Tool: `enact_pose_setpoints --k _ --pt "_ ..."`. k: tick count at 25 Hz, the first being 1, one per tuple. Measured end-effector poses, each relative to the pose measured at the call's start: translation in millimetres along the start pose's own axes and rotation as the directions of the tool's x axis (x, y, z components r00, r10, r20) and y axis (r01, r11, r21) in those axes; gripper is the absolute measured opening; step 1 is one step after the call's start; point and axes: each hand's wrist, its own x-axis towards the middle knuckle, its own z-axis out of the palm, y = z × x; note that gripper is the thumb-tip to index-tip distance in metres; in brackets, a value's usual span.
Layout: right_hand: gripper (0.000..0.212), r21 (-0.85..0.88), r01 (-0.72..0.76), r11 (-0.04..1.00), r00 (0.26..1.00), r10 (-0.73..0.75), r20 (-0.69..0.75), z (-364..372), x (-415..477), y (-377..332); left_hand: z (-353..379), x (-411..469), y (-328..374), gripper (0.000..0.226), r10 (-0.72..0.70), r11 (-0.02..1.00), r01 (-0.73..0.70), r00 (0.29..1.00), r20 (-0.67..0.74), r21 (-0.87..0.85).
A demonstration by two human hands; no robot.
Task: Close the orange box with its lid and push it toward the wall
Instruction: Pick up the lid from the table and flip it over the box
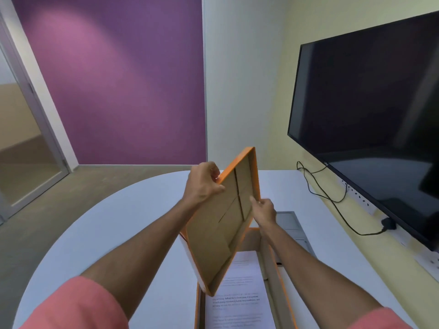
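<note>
Cardboard construction suggests the shallow orange-rimmed lid (223, 224) is light but flexible. It is held tilted above the open orange box (268, 257) on the white table (118, 233), opposite rims pinched by the left hand (204, 181) and right hand (263, 211).

A white surface (123, 224) with a rounded left edge runs to the wall. A dark screen (370, 119) hangs above its right edge, a black cable (332, 198) looping beneath it to a plug (388, 223). A grey panel (288, 220) sits flush near the right edge.
</note>
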Motion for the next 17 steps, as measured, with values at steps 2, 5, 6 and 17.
enact_pose_setpoints --k 2,5,6,17 --pt "0.044 0.154 0.02 0.988 0.998 -0.03 0.064 8 -1 -42 8 -4 9 0.035 -0.003 1.0 0.003 1.0 0.0 0.023" --pt "0.047 0.334 -0.061 0.94 0.982 -0.003 0.187 20 -6 -84 19 -11 20 0.035 0.019 0.999 -0.019 1.0 -0.008 0.029" --pt "0.04 0.347 -0.069 0.935 0.98 -0.003 0.2 22 -7 -89 22 -14 23 0.035 0.047 0.998 -0.047 0.999 -0.002 0.03" --pt "0.024 0.367 -0.109 0.924 0.988 0.061 0.138 2 4 -77 31 -29 -35 0.054 -0.167 0.928 0.24 0.952 0.258 -0.284"
